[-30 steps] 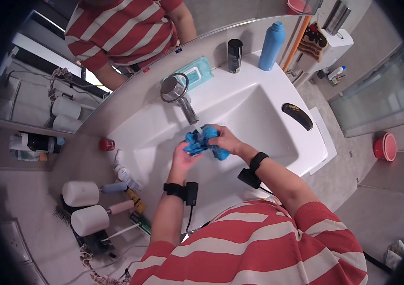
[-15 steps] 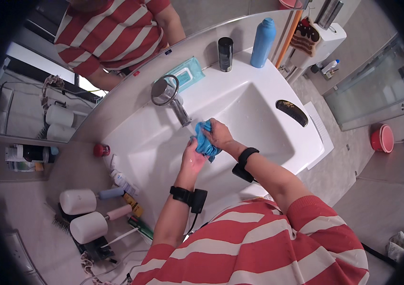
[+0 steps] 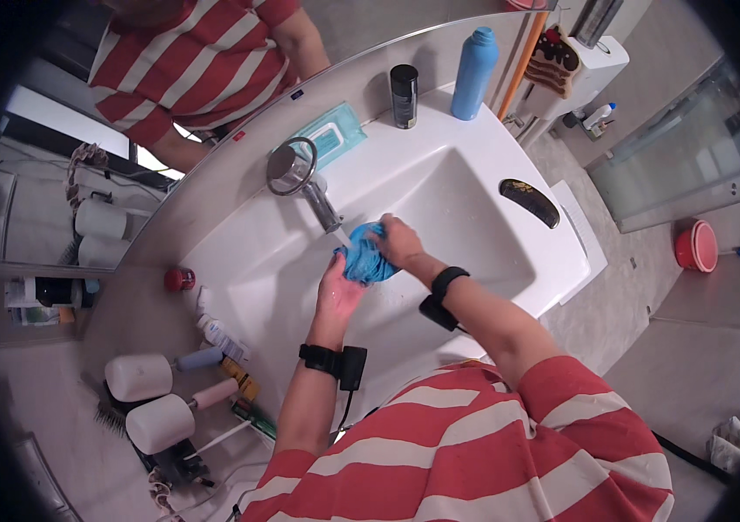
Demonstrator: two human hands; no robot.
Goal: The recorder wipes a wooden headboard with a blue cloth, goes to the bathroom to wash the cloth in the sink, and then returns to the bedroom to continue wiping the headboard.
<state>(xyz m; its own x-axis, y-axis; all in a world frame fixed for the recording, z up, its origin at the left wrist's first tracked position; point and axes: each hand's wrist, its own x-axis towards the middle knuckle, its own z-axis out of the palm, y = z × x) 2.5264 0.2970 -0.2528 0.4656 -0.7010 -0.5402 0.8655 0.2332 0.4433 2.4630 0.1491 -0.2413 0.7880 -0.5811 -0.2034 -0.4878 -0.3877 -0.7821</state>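
A wet blue cloth (image 3: 365, 256) is held bunched in both my hands over the white sink (image 3: 452, 196). Its upper edge meets the stream from the chrome faucet (image 3: 322, 210). My left hand (image 3: 337, 294) supports the cloth from the lower left, palm turned up; its fingers are mostly hidden beneath the fabric. At the cloth's right side, my right hand (image 3: 400, 241) grips it with curled fingers. Both wrists wear black straps with small boxes.
Behind the faucet lie a teal wipes pack (image 3: 335, 135), a black can (image 3: 404, 96) and a blue bottle (image 3: 475, 74). A dark comb (image 3: 529, 203) rests on the right rim. Left of the sink are a red jar (image 3: 179, 279), tubes (image 3: 222, 335) and white-headed brushes (image 3: 159, 424).
The cloth has spread wider and rounder and now sits under the water stream. My hands have shifted slightly with it, and the whole view has moved a little.
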